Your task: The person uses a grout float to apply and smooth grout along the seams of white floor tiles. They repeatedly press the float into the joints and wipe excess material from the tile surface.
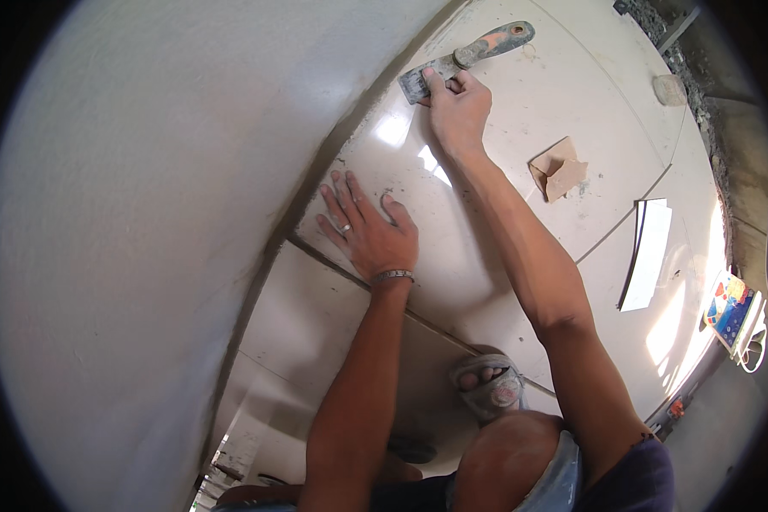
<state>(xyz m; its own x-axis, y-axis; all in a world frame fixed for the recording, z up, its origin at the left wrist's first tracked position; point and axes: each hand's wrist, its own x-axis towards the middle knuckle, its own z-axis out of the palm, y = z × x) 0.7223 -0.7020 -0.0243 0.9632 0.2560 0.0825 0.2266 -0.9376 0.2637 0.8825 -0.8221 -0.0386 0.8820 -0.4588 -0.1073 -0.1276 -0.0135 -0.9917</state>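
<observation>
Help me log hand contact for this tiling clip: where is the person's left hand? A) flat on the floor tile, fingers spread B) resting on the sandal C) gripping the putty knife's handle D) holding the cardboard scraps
A: the left hand lies palm down with fingers spread on the glossy floor tile near the wall, while the right hand is the one at the putty knife, fingertips pressing its blade.
</observation>
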